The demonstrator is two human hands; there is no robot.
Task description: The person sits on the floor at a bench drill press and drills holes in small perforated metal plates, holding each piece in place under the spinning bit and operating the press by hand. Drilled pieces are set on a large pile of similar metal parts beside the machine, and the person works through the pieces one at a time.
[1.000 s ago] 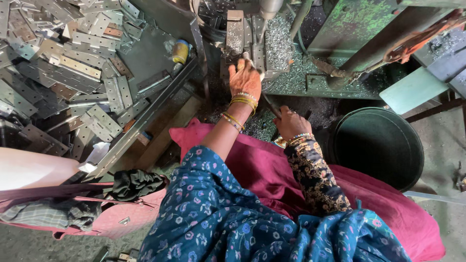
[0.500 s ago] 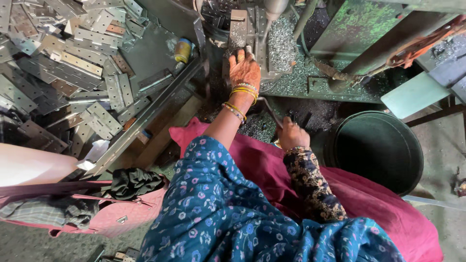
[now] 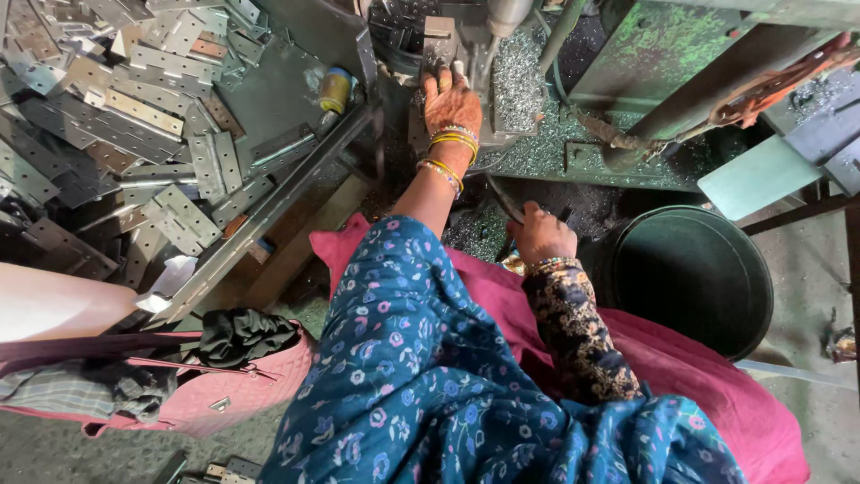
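My left hand (image 3: 452, 103), with bangles at the wrist, reaches forward and presses its fingers on a small metal plate (image 3: 439, 43) lying on the machine bed (image 3: 537, 148) under the drill spindle (image 3: 506, 16). My right hand (image 3: 542, 235) is lower and nearer to me, closed around a dark lever handle (image 3: 502, 195) that slants up toward the machine. Metal shavings (image 3: 520, 76) cover the bed around the plate.
A heap of flat metal hinge plates (image 3: 134, 116) fills a tray at the left. A dark round bucket (image 3: 694, 273) stands at the right. A pink bag (image 3: 197, 394) with dark cloth lies at the lower left. A green machine frame (image 3: 681, 54) rises at the upper right.
My left hand has slid forward along the bed onto the metal plate under the spindle. My right hand has stayed closed on the lever handle, shifting only slightly.
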